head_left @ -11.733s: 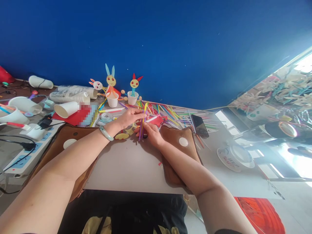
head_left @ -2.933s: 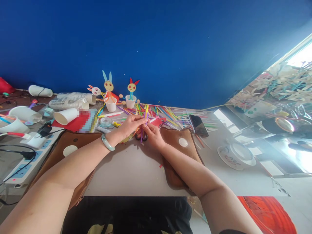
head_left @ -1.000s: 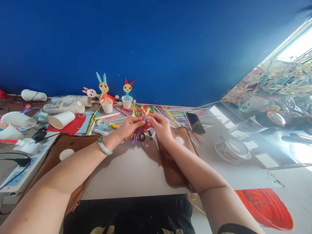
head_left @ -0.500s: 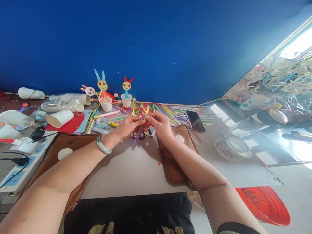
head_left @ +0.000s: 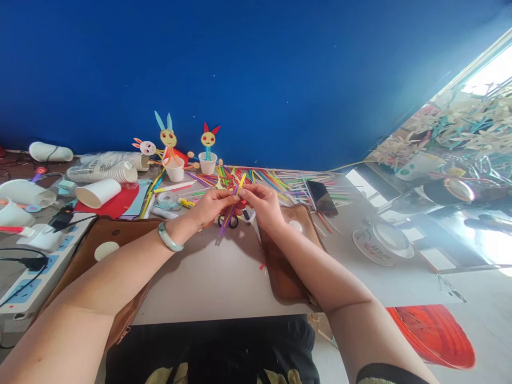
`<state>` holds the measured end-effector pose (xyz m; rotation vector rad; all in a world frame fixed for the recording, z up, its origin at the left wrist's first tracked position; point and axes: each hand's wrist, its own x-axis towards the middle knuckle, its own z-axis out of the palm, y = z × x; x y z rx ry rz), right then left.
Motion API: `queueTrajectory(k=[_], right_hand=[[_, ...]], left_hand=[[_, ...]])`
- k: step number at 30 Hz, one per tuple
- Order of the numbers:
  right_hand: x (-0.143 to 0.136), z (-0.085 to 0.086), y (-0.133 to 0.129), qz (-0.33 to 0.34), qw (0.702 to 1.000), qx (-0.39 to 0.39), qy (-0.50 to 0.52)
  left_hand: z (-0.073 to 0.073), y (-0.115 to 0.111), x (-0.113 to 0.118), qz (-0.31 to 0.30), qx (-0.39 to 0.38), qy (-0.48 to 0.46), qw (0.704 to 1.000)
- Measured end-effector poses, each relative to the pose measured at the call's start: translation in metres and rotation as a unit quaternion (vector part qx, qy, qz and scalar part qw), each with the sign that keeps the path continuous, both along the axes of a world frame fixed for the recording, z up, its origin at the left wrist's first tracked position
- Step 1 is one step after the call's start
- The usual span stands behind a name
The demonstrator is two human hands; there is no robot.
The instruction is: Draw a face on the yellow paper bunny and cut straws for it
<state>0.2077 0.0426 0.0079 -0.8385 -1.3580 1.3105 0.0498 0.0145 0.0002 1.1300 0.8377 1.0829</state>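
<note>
A small bundle of purple and yellow sticks (head_left: pixel 227 220) slants down between my hands over the table. My left hand (head_left: pixel 214 207) is closed around the bundle, thumb and fingers pinching near its upper part. My right hand (head_left: pixel 262 204) pinches the same sticks close to their upper end, its fingertips almost touching those of my left hand. Just behind the sticks lie black scissor handles (head_left: pixel 232 222), partly hidden. A pile of coloured sticks (head_left: pixel 276 182) spreads out beyond my hands.
Rabbit figures stand in paper cups (head_left: pixel 207 164) by the blue wall. More cups (head_left: pixel 98 193), red paper (head_left: pixel 126 201) and a power strip (head_left: pixel 24 288) are at left. A brown pouch (head_left: pixel 286 272) lies under my right forearm, with a phone (head_left: pixel 321 198) beyond it.
</note>
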Motion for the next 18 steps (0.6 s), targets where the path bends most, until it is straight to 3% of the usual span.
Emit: queueTrajectory(k=[12, 18], right_hand=[[0.003, -0.006, 0.005, 0.049, 0.998, 0.014, -0.043], [0.005, -0.004, 0.005, 0.07, 0.996, 0.015, -0.052]], left_hand=[[-0.009, 0.004, -0.001, -0.002, 0.062, 0.069, 0.996], [-0.009, 0.005, -0.004, -0.024, 0.05, 0.066, 0.996]])
